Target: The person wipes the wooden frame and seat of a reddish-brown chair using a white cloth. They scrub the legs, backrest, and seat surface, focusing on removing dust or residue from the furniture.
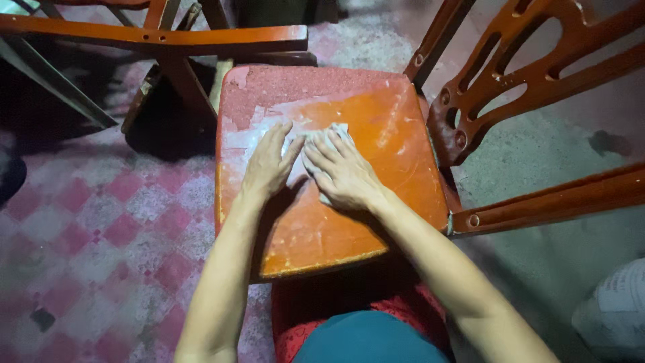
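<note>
Orange chair seat [376,222], centre: right hand [341,173] presses flat on a pale cloth [330,134]; left hand [267,163] lies open beside it. Even palm pressure likely rubs best.

Both hands lie flat mid-seat [376,222], the left hand [267,165] and right hand [341,171] side by side on a white cloth [336,131]. The seat is bare toward 6 and toward 3 o'clock. At 2 o'clock the backrest [497,87] rises, blocking that way. At 12 to 10 o'clock a wooden frame [161,40] crosses. At 9 o'clock lies open checked floor [94,228].
</note>
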